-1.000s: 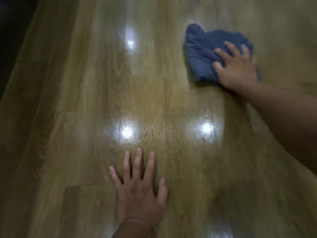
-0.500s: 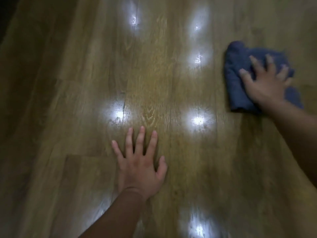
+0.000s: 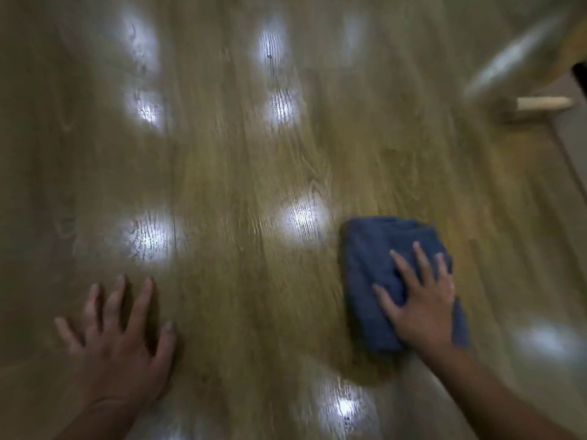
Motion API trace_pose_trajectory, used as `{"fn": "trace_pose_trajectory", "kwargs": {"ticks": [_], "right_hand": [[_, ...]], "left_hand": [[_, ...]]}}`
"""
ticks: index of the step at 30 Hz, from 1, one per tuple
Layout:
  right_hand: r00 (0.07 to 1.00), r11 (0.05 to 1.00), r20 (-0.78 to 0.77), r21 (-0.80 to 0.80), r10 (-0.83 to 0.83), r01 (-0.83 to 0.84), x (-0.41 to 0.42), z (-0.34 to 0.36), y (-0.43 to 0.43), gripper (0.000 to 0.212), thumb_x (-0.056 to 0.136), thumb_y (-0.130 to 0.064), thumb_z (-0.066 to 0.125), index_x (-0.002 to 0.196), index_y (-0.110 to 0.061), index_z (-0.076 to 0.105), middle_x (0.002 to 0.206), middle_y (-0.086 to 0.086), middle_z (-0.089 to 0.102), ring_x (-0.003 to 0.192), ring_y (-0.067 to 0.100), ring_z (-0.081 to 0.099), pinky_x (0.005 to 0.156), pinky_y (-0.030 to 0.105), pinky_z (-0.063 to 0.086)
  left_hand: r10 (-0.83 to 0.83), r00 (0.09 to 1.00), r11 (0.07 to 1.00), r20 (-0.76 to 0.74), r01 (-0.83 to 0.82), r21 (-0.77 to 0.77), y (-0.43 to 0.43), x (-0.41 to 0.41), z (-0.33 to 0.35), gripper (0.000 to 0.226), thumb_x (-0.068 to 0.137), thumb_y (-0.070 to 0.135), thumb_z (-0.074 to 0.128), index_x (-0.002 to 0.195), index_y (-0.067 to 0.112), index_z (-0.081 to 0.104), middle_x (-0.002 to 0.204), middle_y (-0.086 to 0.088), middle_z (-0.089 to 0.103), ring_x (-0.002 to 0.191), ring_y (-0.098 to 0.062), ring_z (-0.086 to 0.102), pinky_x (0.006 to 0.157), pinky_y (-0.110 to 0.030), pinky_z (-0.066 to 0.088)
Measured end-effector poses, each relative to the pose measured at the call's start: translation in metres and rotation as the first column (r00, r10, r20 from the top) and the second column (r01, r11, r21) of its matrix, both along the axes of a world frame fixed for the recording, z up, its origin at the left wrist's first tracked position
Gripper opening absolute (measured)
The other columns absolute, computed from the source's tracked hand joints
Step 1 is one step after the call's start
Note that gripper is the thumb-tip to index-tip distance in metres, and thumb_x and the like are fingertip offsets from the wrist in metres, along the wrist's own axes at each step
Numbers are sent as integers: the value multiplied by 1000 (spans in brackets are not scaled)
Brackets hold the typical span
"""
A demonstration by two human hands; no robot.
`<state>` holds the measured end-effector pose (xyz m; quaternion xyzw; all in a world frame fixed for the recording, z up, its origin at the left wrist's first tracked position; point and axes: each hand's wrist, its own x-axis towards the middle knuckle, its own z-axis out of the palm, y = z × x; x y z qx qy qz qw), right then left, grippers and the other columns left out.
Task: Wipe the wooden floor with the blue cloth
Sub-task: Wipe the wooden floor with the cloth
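Mid-wipe: my right hand (image 3: 419,300), fingers spread, presses flat on the bunched blue cloth (image 3: 381,268) lying on the wooden floor (image 3: 228,185) at right, left hand (image 3: 117,341) splayed empty as a brace; next I'd judge another sweep across unwiped boards.

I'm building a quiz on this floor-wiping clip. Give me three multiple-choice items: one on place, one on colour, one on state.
1. Where is the cloth?
A. under the right hand
B. under the left hand
C. beside both hands

2. What colour is the cloth?
A. white
B. blue
C. red

3. How is the left hand?
A. clenched in a fist
B. gripping the cloth
C. flat on the floor, fingers spread

Key: 1 A, the right hand presses on it. 2 B, it is dark blue against the wooden floor. 3 C, its palm rests on bare boards, holding nothing.
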<state>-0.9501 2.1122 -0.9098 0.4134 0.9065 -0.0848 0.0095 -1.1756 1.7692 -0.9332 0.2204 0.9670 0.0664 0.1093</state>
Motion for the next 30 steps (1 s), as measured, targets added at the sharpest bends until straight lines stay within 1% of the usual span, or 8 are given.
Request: {"fn": "trace_pose_trajectory", "kwargs": {"ticks": [3, 8, 12, 14, 16, 19, 25, 30], "right_hand": [[958, 955, 60, -84, -280, 284, -60, -5, 61, 86, 74, -84, 21, 151, -45, 30, 168, -4, 10, 153, 39, 4, 119, 64, 9], [962, 966, 103, -42, -251, 256, -84, -18, 82, 82, 78, -84, 16, 153, -51, 15, 169, -5, 1, 152, 41, -3, 119, 65, 4], [968, 973, 122, -37, -221, 226, -82, -20, 81, 82, 78, -84, 12, 153, -51, 10, 168, -5, -1, 152, 41, -5, 119, 65, 2], [976, 983, 137, -41, -170, 178, -84, -19, 88, 82, 77, -83, 9, 153, -52, 7, 168, -4, -3, 151, 41, -7, 118, 66, 2], [989, 998, 137, -23, -61, 65, -84, -19, 98, 80, 78, -83, 8, 152, -54, 6, 168, -5, -5, 152, 41, -7, 119, 65, 3], [990, 995, 104, -11, 96, -96, -94, -19, 126, 78, 79, -83, 13, 152, -55, 15, 168, -5, 2, 152, 38, -4, 120, 63, 4], [958, 958, 13, -3, 286, -286, -141, -20, 213, 78, 78, -83, 24, 149, -51, 34, 165, -6, 21, 152, 36, 9, 120, 61, 12], [993, 993, 39, 6, 114, -115, -202, -26, 273, 79, 76, -85, 21, 149, -54, 26, 166, -8, 17, 153, 34, 8, 120, 60, 11]], "left_hand": [[-10, 1000, 1000, -21, 9, -10, -1, 0, -2, 73, 82, 54, 37, 142, 16, 52, 154, -16, 37, 146, -40, 22, 113, -69, 6], [21, 997, 998, -68, -25, -64, 0, 5, 6, 70, 80, 53, 38, 129, 9, 60, 146, -20, 45, 140, -42, 31, 112, -68, 13], [-72, 991, 997, -113, 74, 17, 78, -27, 27, 52, 72, 43, 38, 111, 17, 63, 123, -12, 56, 113, -39, 49, 109, -65, 25], [-126, 989, 984, -83, 135, 117, 152, -47, 37, 56, 75, 41, 41, 126, 22, 56, 139, -9, 50, 129, -35, 42, 117, -61, 12], [-185, 983, 980, -1, 185, 74, 218, -49, 34, 62, 87, 49, 35, 146, 31, 37, 160, -3, 28, 150, -29, 16, 120, -62, -3], [-281, 960, 959, -11, 280, -48, 253, -39, 1, 68, 94, 63, 17, 156, 38, 8, 168, 0, -4, 152, -30, -16, 117, -66, -8], [-288, 957, 957, -44, 285, -56, 252, -37, -8, 70, 93, 62, 24, 157, 34, 17, 167, -6, 11, 153, -36, -5, 116, -69, 2], [-309, 951, 951, -10, 308, -38, 255, -40, -7, 72, 87, 58, 36, 153, 28, 34, 163, -10, 24, 151, -42, 9, 114, -73, 8]]}}
